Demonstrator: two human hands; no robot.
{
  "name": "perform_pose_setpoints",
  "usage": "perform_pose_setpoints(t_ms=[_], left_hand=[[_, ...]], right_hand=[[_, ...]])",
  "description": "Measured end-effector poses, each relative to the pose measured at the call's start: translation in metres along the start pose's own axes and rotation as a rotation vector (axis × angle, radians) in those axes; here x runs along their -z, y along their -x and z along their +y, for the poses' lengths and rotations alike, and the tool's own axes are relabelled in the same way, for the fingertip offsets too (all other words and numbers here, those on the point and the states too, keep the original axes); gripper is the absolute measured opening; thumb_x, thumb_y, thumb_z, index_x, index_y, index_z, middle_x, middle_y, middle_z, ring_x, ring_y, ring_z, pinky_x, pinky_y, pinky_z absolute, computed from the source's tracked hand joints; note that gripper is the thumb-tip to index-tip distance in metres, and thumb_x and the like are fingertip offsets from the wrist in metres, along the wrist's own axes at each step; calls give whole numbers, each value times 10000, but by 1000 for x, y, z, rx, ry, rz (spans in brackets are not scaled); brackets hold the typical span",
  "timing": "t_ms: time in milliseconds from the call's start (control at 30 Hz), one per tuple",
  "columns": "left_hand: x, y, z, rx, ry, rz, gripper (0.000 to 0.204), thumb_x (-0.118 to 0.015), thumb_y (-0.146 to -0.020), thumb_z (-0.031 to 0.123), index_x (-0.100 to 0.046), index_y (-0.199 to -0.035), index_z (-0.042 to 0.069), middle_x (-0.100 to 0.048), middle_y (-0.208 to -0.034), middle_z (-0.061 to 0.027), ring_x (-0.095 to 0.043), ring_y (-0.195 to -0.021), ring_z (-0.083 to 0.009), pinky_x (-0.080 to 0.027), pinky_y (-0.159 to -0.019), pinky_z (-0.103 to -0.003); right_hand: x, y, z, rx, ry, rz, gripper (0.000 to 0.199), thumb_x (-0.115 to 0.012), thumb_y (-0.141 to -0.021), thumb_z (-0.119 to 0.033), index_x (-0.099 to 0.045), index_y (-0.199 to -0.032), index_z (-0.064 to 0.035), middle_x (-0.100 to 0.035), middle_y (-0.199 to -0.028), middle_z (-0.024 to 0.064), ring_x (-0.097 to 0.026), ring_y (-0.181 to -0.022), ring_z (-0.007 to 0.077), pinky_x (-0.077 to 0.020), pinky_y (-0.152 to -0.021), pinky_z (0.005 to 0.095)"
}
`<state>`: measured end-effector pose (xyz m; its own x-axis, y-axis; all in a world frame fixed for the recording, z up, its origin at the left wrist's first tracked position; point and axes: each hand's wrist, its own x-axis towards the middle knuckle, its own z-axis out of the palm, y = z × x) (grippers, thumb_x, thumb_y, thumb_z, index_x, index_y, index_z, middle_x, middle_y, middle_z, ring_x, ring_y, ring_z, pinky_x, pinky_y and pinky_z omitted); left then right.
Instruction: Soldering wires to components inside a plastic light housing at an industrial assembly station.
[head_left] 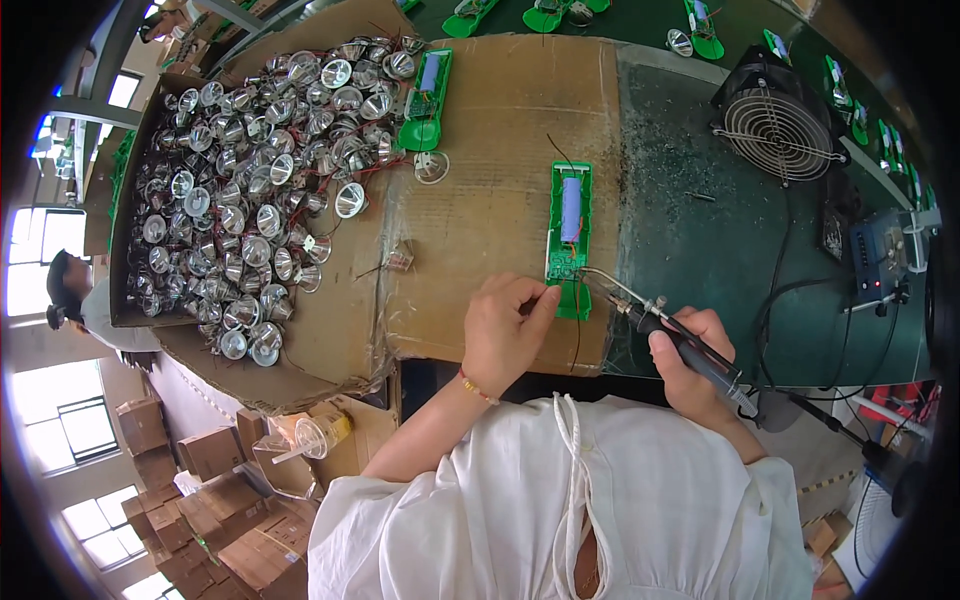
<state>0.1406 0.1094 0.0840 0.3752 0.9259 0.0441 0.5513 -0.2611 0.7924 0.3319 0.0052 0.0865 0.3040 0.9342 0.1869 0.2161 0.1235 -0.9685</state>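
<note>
In front of me a green plastic housing (586, 195) lies open on cardboard. It holds a purple cylindrical battery cell (571, 210) and a small green circuit board (563, 264). Dark wires stick out past both its ends. My right hand (692, 362) grips a black-handled soldering iron (697, 356) with a thin metal feed tube; its tip reaches the circuit board from the right. Just left of the board is my left hand (507, 322), thumb and fingers pinched together by the housing's edge. Whatever it may hold is too small to tell.
A cardboard box (330, 385) full of shiny reflector cups (268, 220) stands at left. Another green housing (424, 110) and a loose reflector (398, 256) lie nearby. At right are a fan (778, 130), a blue control box (877, 258) and cables. Several assemblies line the far side.
</note>
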Motion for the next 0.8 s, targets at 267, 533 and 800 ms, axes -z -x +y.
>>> perform_pose_setpoints(t_ms=[267, 533, 800], left_hand=[[-1, -2, -2, -7, -7, -8, 160, -651, -797, 134, -618, -731, -8, -540, -639, -90, -499, -565, -170, -393, -526, -287], [0, -2, -1, 4, 4, -14, 168, -648, -801, 138, -613, -734, -12, -542, -640, -89, -500, -565, -170, -397, -529, -286], [1, -3, 3, 12, -9, -23, 149, -651, -796, 127, -626, -752, -13, -540, -702, -82, -505, -573, -156, -400, -533, -275]], right_hand=[[-5, -4, 0, -9, 18, -26, 182, -658, -782, -62, -484, -806, -12, -542, -647, 46, -452, -543, 68, -372, -480, 230], [-2, 4, 7, -22, -22, 77, 168, -611, -810, -75, -467, -855, -2, -507, -666, 70, -475, -517, 86, -396, -461, 214], [-6, 1, 9, -30, -42, 17, 160, -611, -809, -65, -466, -841, -3, -506, -656, 63, -476, -515, 84, -395, -454, 214]])
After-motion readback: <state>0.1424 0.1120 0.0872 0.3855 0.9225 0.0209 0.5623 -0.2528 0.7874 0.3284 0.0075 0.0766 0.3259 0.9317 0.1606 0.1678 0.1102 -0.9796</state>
